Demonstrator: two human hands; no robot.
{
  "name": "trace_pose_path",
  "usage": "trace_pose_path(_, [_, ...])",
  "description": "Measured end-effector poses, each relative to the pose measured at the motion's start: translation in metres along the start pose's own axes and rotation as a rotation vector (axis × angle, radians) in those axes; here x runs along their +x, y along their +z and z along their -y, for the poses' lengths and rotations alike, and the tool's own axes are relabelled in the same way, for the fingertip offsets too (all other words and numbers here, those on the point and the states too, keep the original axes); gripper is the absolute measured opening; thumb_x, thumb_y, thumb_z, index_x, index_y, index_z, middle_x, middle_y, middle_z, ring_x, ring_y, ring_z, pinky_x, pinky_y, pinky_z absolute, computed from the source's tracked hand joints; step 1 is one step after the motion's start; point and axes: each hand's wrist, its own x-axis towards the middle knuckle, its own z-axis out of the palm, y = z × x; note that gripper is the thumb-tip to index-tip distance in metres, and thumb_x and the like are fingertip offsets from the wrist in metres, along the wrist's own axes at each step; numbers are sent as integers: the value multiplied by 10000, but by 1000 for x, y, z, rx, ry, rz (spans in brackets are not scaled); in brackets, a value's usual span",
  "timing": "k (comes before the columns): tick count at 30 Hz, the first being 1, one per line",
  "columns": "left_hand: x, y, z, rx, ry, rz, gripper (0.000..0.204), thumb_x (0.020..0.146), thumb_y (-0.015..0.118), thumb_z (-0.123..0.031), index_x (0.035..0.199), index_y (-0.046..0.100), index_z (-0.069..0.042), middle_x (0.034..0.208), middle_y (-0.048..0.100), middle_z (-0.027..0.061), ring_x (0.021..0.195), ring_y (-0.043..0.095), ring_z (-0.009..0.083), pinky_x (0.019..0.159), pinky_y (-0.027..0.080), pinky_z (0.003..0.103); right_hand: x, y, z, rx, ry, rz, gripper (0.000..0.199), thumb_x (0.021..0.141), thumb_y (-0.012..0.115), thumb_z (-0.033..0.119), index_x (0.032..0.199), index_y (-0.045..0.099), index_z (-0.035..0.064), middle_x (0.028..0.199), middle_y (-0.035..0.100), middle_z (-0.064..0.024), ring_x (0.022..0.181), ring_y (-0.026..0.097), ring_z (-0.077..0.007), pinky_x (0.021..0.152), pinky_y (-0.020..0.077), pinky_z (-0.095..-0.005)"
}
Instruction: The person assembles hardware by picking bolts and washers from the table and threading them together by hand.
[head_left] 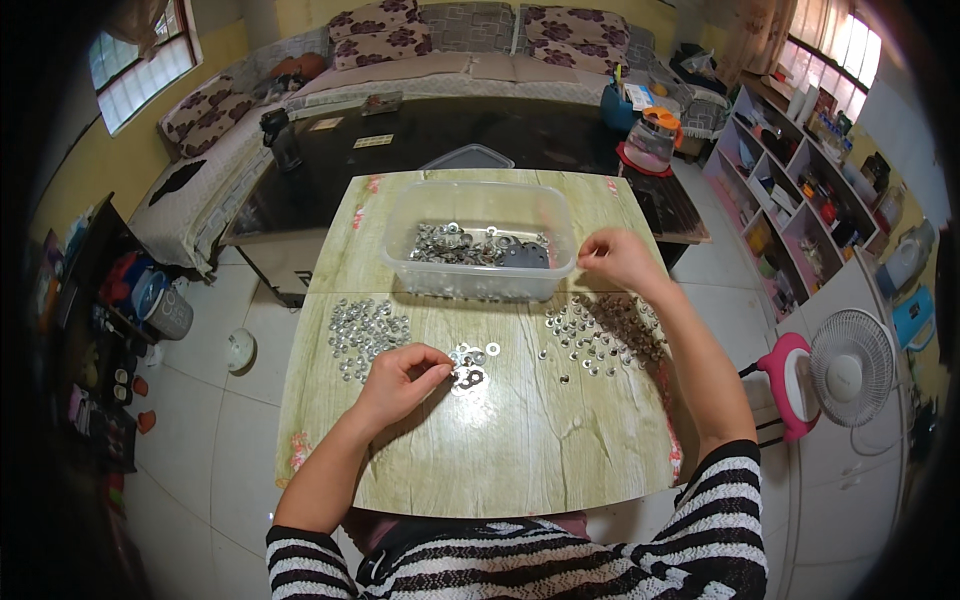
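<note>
Three groups of small metal pieces lie on a pale green, wood-patterned table (520,460): round silver pieces (368,330) left, flat silver ring washers (470,379) centre, small shiny rounds (590,345) right. Left hand (408,382) at the washers, right hand (622,260) just beside a clear rectangular plastic tub (480,284) of metal parts. Fingertips bunched on both; whether clamped on anything, I can't tell.

My top (520,572) is knit-like, banded in alternating black and white stripes across the torso. My left sleeve (308,562) and right sleeve (722,500) carry the same banding and terminate near the elbow. White bands: textured, with uneven, wavy edges. Beyond the cuffs, my left hand (408,382) and right hand (622,260) are bare.
</note>
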Motion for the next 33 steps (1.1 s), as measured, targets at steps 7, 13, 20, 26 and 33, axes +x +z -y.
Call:
trace_pose_path(7, [2,3,4,-9,-4,10,113,784,613,-109,839,630,-11,738,626,47,641,564,74,582,451,208,52,-1,28,-135,-221,-64,148,691,620,77,827,626,19,766,630,-107,717,602,-224,653,473,-319])
trace_pose_path(13, [2,4,7,26,-20,14,120,778,617,-121,836,631,-16,737,630,53,649,577,95,602,462,225,101,39,36,-776,-262,325,174,673,563,23,823,644,60,852,622,-139,816,593,-290,688,473,-362])
trace_pose_path(20, [2,2,5,77,4,15,132,774,615,-129,845,630,-19,762,630,69,669,587,120,622,465,238,111,56,42,-976,-311,483,164,700,549,58,821,660,57,886,630,-131,841,601,-291,704,482,-370])
trace_pose_path(26, [1,-1,-1,85,-3,33,142,781,610,-138,853,630,-18,761,625,70,666,583,120,618,464,240,112,66,42,-1030,-282,476,168,708,541,74,819,668,74,878,636,-115,844,603,-286,700,487,-360])
trace_pose_path(33, [0,-1,1,95,8,35,120,779,616,-110,853,630,-16,763,621,42,680,571,86,604,455,217,111,63,40,-1038,-250,539,151,694,572,98,806,669,74,890,636,-113,854,603,-272,712,486,-341])
